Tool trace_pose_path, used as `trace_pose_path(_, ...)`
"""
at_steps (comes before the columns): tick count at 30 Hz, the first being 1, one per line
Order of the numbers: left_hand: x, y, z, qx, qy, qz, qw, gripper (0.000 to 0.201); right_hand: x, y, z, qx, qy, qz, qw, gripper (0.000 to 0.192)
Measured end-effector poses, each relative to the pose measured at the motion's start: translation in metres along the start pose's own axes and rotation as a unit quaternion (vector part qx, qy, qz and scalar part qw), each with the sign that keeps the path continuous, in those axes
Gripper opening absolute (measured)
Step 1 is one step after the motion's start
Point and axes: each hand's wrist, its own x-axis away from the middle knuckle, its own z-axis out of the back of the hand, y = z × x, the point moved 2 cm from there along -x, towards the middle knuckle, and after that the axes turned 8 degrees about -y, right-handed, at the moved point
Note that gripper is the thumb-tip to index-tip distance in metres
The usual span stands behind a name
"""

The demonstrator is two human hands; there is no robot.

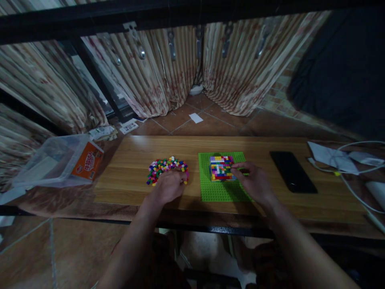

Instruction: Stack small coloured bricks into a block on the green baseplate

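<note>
Near the middle of the table [168, 144], toward its near edge, we find a green studded baseplate [222, 194] carrying a multicoloured toy-brick block [221, 168] toward its far side. The right hand [255, 180] has thumb and forefinger set nearly together at the block's right side; we cannot tell whether they pinch a brick. The left hand [170, 185] bends its fingers over the near right part of the loose brick pile [162, 165], between the baseplate and the table's left edge; we cannot see what, if anything, it holds. For sound work at the block, we advise squaring each brick over the studs, pressing straight down and steadying the walls. The block's sides run roughly parallel to the baseplate's edges. It looks nearly square, so its long axis is uncertain; we note no distinct front.
</note>
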Motion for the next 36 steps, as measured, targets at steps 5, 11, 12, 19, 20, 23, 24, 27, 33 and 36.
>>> trace_pose_path(5,-0.005,0.008,0.01,0.088,0.051,-0.033,0.994,0.016,-0.001,-0.002,0.002,-0.054,0.04,-0.012,0.998,0.026)
trace_pose_path(11,-0.02,0.049,-0.008,0.274,0.107,-0.067,0.954,0.014,-0.002,-0.003,-0.001,-0.091,0.045,-0.008,0.995,0.028)
trace_pose_path(12,-0.023,0.056,-0.013,0.294,0.113,-0.071,0.947,0.014,-0.002,-0.005,-0.002,-0.091,0.04,-0.003,0.995,0.027)
trace_pose_path(19,-0.037,0.079,-0.036,0.44,0.132,-0.046,0.887,0.012,0.005,-0.023,-0.004,-0.082,-0.036,0.126,0.988,0.015)
trace_pose_path(20,-0.038,0.08,-0.038,0.467,0.132,-0.049,0.873,0.011,0.006,-0.025,-0.005,-0.075,-0.049,0.142,0.986,0.014)
trace_pose_path(23,-0.042,0.083,-0.041,0.534,0.133,-0.045,0.834,0.011,0.008,-0.029,-0.007,-0.051,-0.074,0.167,0.982,0.014)
trace_pose_path(24,-0.042,0.083,-0.042,0.549,0.13,-0.038,0.824,0.012,0.009,-0.029,-0.007,-0.046,-0.077,0.169,0.982,0.014)
trace_pose_path(27,-0.043,0.086,-0.045,0.581,0.113,-0.02,0.806,0.015,0.009,-0.028,-0.008,-0.044,-0.078,0.172,0.981,0.015)
trace_pose_path(33,-0.044,0.083,-0.045,0.573,0.112,-0.017,0.812,0.016,0.007,-0.029,-0.003,-0.012,-0.063,0.178,0.982,0.018)
trace_pose_path(36,-0.045,0.069,-0.041,0.525,0.159,0.01,0.836,0.015,0.004,-0.026,0.007,0.017,-0.012,0.172,0.985,0.019)
